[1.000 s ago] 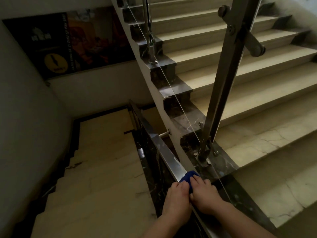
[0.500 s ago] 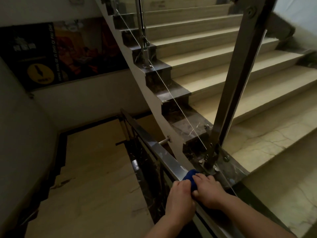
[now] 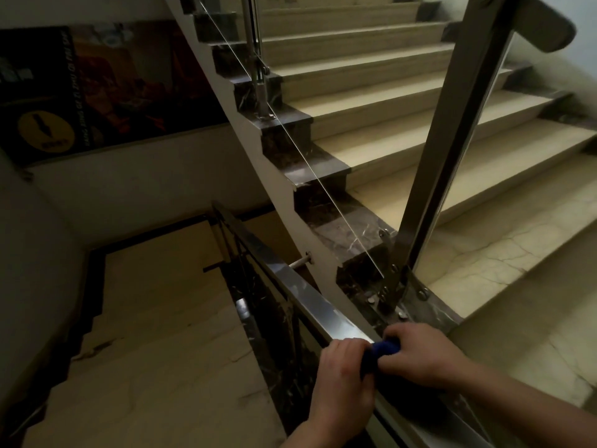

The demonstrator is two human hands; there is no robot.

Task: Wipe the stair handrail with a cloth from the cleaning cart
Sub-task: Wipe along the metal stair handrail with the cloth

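Stairwell, dim. Beige marble stairs point(image 3: 381, 124) climb ahead of you, a lower flight point(image 3: 155, 318) drops to your left. Dark poster point(image 3: 80, 88) on the left wall. Steel baluster post point(image 3: 452, 150) rises at right, bolted beside the bottom step. The stair handrail point(image 3: 290, 279), flat shiny metal, runs down-left away from you. Your left hand point(image 3: 342, 379) and right hand point(image 3: 420, 354) sit side by side on the rail, both curled closed around the blue cloth point(image 3: 381, 349), which is bunched between them and pressed onto the rail top.
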